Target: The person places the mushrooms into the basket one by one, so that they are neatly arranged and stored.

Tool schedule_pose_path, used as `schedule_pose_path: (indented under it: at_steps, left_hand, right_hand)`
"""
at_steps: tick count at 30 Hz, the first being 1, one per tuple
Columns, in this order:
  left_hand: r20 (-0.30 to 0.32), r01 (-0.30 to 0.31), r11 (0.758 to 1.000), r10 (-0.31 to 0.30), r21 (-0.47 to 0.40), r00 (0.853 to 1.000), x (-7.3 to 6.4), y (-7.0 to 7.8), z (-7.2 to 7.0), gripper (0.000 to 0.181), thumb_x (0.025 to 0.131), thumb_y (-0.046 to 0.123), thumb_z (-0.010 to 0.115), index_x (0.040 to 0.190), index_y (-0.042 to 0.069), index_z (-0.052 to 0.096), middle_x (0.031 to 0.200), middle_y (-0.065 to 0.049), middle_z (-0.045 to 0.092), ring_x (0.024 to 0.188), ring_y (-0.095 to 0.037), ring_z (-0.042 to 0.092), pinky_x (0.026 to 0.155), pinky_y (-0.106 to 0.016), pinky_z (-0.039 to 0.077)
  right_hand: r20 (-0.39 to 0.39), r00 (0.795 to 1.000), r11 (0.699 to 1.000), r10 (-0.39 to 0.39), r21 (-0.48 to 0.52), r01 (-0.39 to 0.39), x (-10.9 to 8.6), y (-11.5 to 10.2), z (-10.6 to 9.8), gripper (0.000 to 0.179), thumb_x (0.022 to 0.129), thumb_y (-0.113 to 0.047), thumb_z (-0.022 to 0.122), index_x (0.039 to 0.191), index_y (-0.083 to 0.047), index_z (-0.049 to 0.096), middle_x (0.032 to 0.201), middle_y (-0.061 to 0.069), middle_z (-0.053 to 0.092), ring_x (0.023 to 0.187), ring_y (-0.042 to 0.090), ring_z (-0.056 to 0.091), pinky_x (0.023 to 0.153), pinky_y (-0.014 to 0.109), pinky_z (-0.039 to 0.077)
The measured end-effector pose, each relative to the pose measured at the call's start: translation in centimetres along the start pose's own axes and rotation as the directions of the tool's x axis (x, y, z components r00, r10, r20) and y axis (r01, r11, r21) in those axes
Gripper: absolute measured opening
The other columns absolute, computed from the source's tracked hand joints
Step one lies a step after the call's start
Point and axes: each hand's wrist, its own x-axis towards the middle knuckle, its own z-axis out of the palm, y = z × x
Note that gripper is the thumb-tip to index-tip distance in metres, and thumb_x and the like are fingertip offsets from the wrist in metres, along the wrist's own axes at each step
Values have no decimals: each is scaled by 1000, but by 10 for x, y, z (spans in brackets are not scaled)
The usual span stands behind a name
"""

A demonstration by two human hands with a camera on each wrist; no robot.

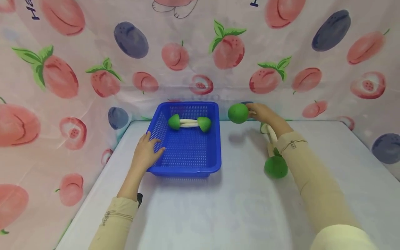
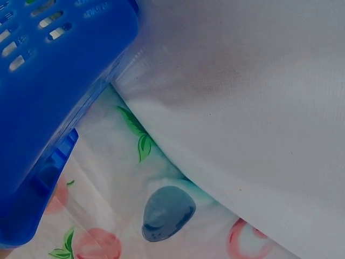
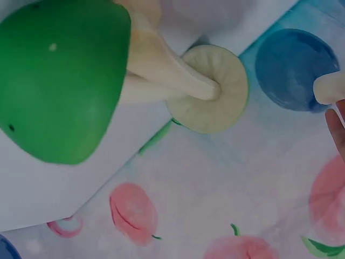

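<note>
My right hand [image 1: 260, 113] pinches a green-capped toy mushroom [image 1: 238, 113] by its pale stem, above the table right of the basket. In the right wrist view only some fingers [image 3: 337, 129] and the end of a pale stem [image 3: 329, 89] show at the right edge. My left hand [image 1: 146, 152] rests on the left rim of the blue plastic basket [image 1: 184, 170], fingers spread and thumb over the inside. Two green-capped mushrooms [image 1: 204, 124] lie in the basket's far part, stems side by side and caps at opposite ends.
Under my right forearm, two more mushrooms [image 1: 276, 167] lie on the white table [image 1: 200, 211], partly hidden by the sleeve. One cap [image 3: 210, 89] shows its cream underside in the right wrist view. A fruit-printed cloth [image 1: 193, 34] hangs behind the table and at its sides.
</note>
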Motion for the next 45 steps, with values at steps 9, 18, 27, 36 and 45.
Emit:
schedule_pose_path:
  at_steps: [9,18,27,36,45]
  left_hand:
    - [-1,-5,1000,5,-17,1000,2,0,1,44,90,28,60,121,-3,59,146,-36,27,138,-50,21,114,-58,20]
    - [7,5,1000,-5,-9,1000,2,-2,0,45,90,29,61,122,-3,58,146,-36,28,138,-50,21,113,-60,21]
    - [2,6,1000,-6,-15,1000,0,-2,0,46,89,29,61,122,-3,58,145,-36,28,138,-51,22,113,-60,20]
    - [2,-8,1000,8,-18,1000,2,-2,0,47,89,29,61,123,-3,57,146,-35,28,138,-50,22,113,-60,21]
    - [6,10,1000,-10,-24,1000,2,-5,3,48,90,31,61,125,-2,57,147,-34,27,139,-49,21,113,-61,21]
  right_hand:
    - [-85,996,999,-30,9,31,-13,-16,-22,27,89,2,58,116,4,57,116,25,62,114,43,55,99,55,43]
    - [-163,986,997,-41,51,50,-25,-29,-20,24,87,2,61,111,3,60,112,22,65,109,40,59,94,53,48]
    - [-277,955,993,-110,17,119,-31,-44,-6,20,84,2,65,104,2,63,100,20,67,96,37,62,85,49,51]
    - [-370,915,984,-163,5,177,-31,-64,10,22,83,-1,68,105,0,64,96,17,68,87,32,62,78,44,53]
    - [-396,911,984,-115,81,159,-27,-89,24,16,86,-2,64,102,2,64,96,19,68,91,33,63,80,46,54]
